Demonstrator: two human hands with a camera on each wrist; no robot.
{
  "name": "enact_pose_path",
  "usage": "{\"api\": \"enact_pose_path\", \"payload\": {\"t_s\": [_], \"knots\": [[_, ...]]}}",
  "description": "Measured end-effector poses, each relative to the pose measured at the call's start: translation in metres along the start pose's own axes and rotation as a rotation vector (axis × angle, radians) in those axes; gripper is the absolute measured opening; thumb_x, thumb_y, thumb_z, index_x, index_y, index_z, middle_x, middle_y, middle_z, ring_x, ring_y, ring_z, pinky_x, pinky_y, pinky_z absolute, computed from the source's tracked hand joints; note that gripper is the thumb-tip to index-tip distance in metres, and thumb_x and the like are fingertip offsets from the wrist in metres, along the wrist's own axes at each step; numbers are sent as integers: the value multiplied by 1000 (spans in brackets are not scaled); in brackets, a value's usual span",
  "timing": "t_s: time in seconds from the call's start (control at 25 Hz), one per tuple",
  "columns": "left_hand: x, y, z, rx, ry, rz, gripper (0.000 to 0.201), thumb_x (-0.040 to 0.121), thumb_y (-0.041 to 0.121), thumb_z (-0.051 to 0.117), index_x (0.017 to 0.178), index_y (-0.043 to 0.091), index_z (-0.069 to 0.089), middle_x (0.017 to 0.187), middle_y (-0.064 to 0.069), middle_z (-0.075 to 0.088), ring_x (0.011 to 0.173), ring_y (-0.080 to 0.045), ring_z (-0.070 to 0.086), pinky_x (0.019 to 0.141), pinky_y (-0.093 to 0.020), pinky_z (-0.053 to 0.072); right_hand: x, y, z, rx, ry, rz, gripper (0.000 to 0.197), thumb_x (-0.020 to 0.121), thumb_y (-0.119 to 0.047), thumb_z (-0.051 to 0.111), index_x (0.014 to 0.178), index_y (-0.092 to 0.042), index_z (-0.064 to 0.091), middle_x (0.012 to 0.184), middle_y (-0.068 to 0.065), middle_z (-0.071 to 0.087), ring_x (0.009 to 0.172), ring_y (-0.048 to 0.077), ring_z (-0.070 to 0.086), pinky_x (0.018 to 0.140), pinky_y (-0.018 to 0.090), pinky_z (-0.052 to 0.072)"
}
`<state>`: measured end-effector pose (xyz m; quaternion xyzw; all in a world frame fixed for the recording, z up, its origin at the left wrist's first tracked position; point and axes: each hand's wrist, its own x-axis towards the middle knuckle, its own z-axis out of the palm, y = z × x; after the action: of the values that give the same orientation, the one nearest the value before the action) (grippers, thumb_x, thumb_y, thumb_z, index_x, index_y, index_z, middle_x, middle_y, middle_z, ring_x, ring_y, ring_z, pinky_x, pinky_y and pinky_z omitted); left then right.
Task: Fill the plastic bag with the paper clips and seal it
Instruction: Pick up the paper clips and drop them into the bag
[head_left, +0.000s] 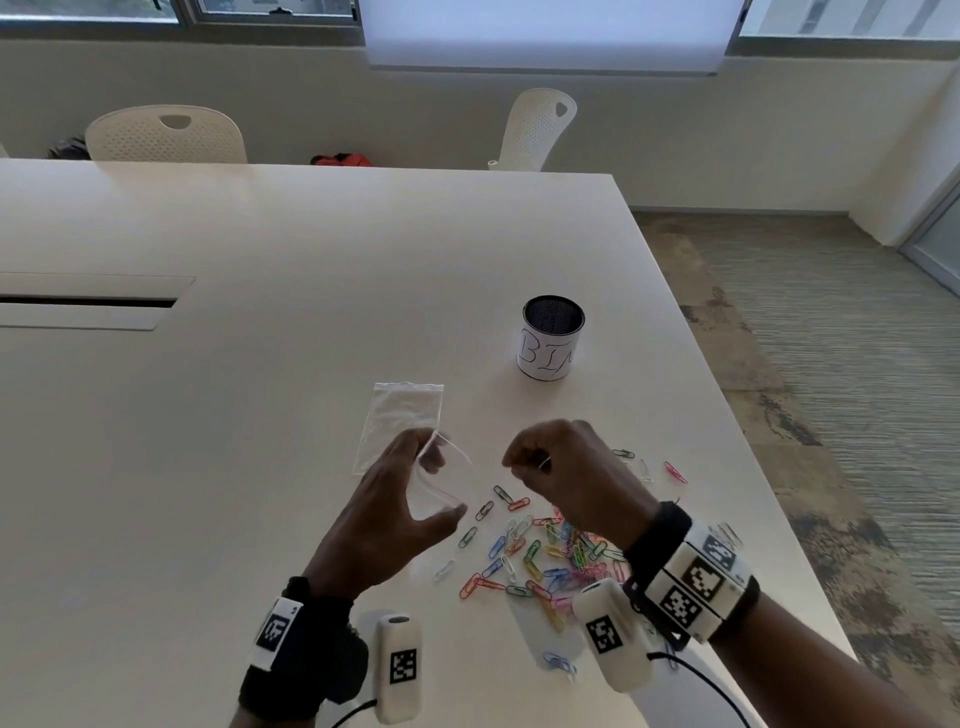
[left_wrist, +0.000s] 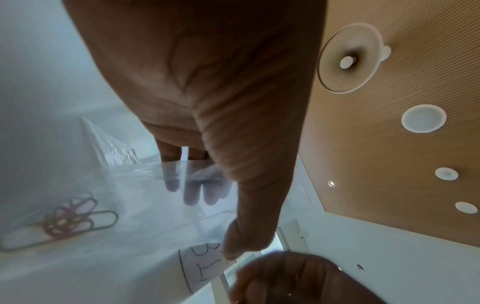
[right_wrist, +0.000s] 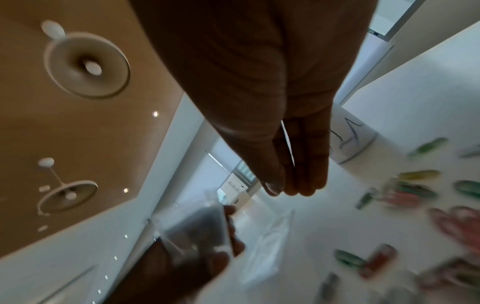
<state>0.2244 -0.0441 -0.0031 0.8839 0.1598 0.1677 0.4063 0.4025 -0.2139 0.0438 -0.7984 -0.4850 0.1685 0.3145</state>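
Observation:
My left hand (head_left: 442, 478) holds a clear plastic bag (head_left: 434, 496) above the table, pinching its mouth apart between thumb and fingers. In the left wrist view a few paper clips (left_wrist: 70, 222) show through the bag's film (left_wrist: 145, 205), and my fingers (left_wrist: 193, 193) lie behind it. My right hand (head_left: 519, 462) hovers just right of the bag's mouth, curled, pinching a pale paper clip (head_left: 544, 461). That clip (right_wrist: 287, 139) sits between thumb and fingers in the right wrist view. A heap of coloured paper clips (head_left: 550, 558) lies on the white table (head_left: 260, 415) below my right wrist.
A second clear bag (head_left: 402, 415) lies flat on the table just beyond my left hand. A mesh cup labelled BIN (head_left: 550, 340) stands further back right. The table's right edge (head_left: 727, 415) runs close to the clips. Chairs stand at the far side.

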Motion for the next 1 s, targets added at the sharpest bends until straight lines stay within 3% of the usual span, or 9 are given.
{"api": "enact_pose_path", "payload": {"t_s": [0.16, 0.32, 0.4, 0.56, 0.72, 0.88, 1.0], "knots": [[-5, -4, -17, 15, 59, -30, 60, 81, 28, 88, 128, 31, 52, 109, 13, 61, 111, -6, 61, 93, -6, 41, 3, 18, 32, -190, -151, -8, 25, 100, -12, 65, 124, -11, 71, 127, 4, 69, 107, 14, 69, 90, 16, 53], [-8, -6, -22, 17, 74, -40, 58, 81, 25, 89, 126, 29, 52, 109, 10, 62, 110, -9, 62, 93, -6, 42, -2, 16, 44, -208, -264, -92, 24, 104, -8, 55, 119, -10, 74, 123, 4, 68, 103, 14, 67, 93, 28, 59], [-9, -6, -23, 23, 77, -37, 58, 81, 26, 89, 126, 28, 52, 109, 10, 61, 109, -8, 61, 92, -4, 41, -4, 10, 45, -206, -338, -148, 21, 102, -10, 59, 116, -12, 75, 122, 3, 69, 102, 15, 68, 91, 30, 60], [-7, -3, -21, 36, 73, -28, 60, 80, 28, 88, 128, 26, 52, 109, 9, 62, 107, -2, 60, 89, -2, 40, -1, -3, 55, -242, -329, -292, 25, 98, -26, 67, 123, -23, 69, 132, -3, 64, 115, 14, 60, 94, 26, 52], [-4, -2, -20, 32, 70, -15, 59, 79, 29, 89, 126, 28, 52, 108, 9, 62, 106, -4, 60, 90, -4, 41, -4, -8, 70, -275, -518, -421, 29, 92, -31, 73, 119, -22, 68, 130, 0, 62, 118, 17, 54, 102, 34, 47], [-4, 1, -15, 22, 55, -10, 61, 80, 24, 89, 128, 29, 51, 109, 10, 61, 107, -2, 59, 91, -2, 39, -6, 9, 51, -258, -550, -381, 22, 92, -23, 74, 113, -17, 72, 120, -1, 67, 112, 15, 57, 99, 36, 54], [-2, 1, -11, 10, 45, -5, 60, 80, 24, 89, 127, 28, 52, 108, 10, 61, 108, -6, 61, 92, -3, 39, -8, 22, 30, -334, -522, -312, 18, 95, -27, 71, 111, -19, 71, 121, -3, 65, 111, 12, 57, 96, 36, 57]]}}
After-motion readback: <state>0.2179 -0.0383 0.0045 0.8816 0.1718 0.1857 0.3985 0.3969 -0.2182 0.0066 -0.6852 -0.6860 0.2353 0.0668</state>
